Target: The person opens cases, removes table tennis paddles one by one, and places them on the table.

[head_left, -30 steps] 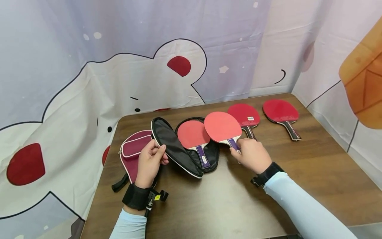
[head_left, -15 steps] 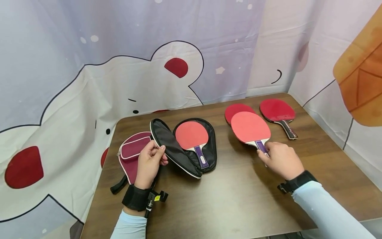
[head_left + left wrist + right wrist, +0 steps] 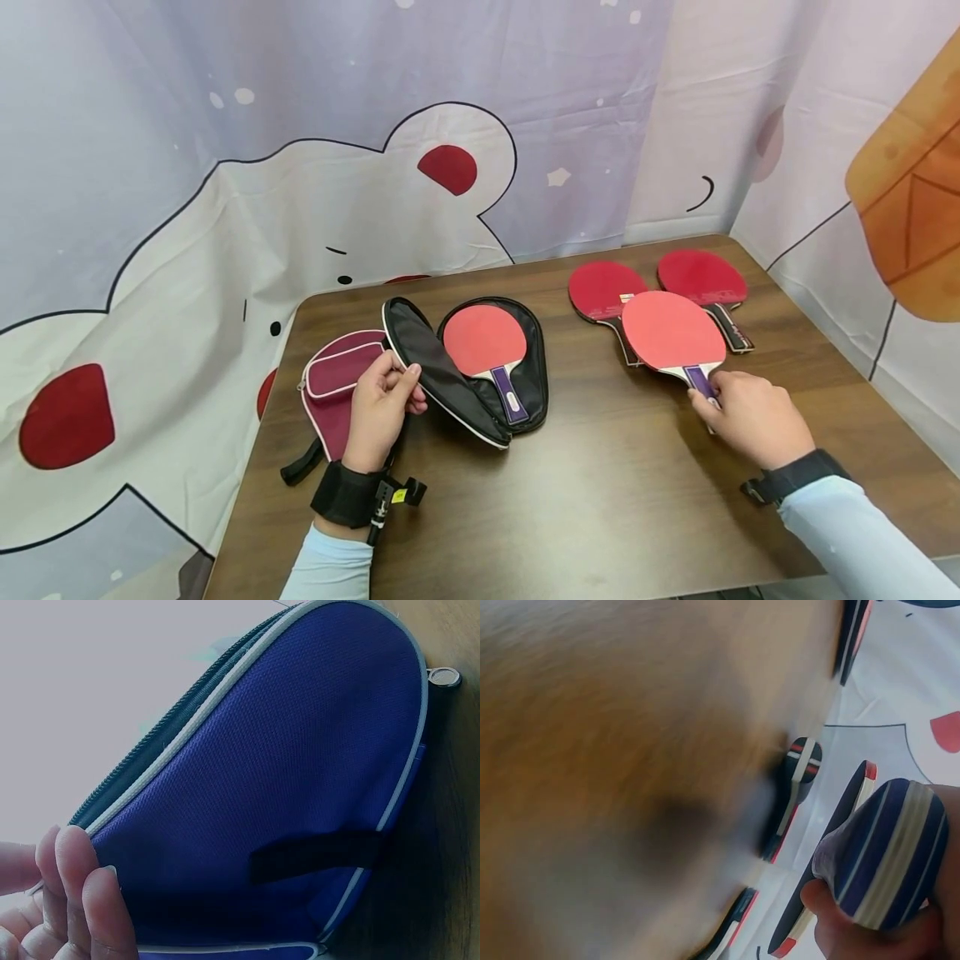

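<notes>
My left hand [image 3: 385,408] pinches the edge of a racket case's raised flap [image 3: 442,371], dark inside with white piping. In the left wrist view the flap's outer side [image 3: 285,765] looks blue-purple, and its zip edge meets my fingertips. Inside the case's black lower half [image 3: 534,358] lies a red table tennis racket [image 3: 485,340] with a purple handle. On the right, my right hand [image 3: 761,417] grips the purple handle of another red racket [image 3: 671,329], held above the table. Its striped handle end [image 3: 889,855] shows in the right wrist view.
Two darker red rackets [image 3: 606,289] [image 3: 701,277] lie at the table's back right; the held racket partly overlaps both. A maroon case [image 3: 341,375] with a black strap [image 3: 302,463] lies left, partly behind my left hand. A printed curtain [image 3: 570,100] hangs behind the wooden table [image 3: 555,517].
My right hand has carried its racket to the right, away from the case, uncovering the racket lying there. My left hand has stayed on the flap.
</notes>
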`<state>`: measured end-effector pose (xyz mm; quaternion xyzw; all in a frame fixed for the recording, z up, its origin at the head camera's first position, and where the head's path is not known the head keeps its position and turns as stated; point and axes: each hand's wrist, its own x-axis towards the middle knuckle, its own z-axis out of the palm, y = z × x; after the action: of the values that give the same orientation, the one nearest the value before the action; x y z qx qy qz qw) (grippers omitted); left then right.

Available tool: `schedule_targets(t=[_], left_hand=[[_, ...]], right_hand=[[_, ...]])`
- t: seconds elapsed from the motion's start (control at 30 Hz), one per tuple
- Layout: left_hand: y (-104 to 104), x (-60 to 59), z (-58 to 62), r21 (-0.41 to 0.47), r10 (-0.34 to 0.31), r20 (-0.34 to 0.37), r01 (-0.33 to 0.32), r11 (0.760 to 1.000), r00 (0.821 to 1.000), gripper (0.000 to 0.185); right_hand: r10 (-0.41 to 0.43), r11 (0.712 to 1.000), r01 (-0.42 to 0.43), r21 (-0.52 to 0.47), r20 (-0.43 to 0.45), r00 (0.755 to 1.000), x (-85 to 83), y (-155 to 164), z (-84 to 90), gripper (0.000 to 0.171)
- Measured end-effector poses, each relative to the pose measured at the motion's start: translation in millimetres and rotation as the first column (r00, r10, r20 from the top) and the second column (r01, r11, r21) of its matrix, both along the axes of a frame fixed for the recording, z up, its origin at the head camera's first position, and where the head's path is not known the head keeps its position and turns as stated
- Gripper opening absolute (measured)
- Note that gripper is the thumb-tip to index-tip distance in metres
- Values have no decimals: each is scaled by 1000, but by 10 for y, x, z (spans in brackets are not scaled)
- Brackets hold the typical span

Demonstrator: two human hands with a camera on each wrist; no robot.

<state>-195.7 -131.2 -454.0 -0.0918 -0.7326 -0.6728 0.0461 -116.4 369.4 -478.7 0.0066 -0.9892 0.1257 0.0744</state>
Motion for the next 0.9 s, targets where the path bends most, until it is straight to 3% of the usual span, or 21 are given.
schedule_targets(t=[0.57, 0.9], left_hand=[[5, -9, -22, 14, -13, 5, 13, 1000, 1000, 22], [6, -14, -22, 16, -15, -11, 15, 1000, 1000, 21]], right_hand=[[12, 999, -10, 48, -32, 999, 167, 218, -106, 31], [-6, 998, 4, 61, 34, 999, 183, 267, -140, 31]])
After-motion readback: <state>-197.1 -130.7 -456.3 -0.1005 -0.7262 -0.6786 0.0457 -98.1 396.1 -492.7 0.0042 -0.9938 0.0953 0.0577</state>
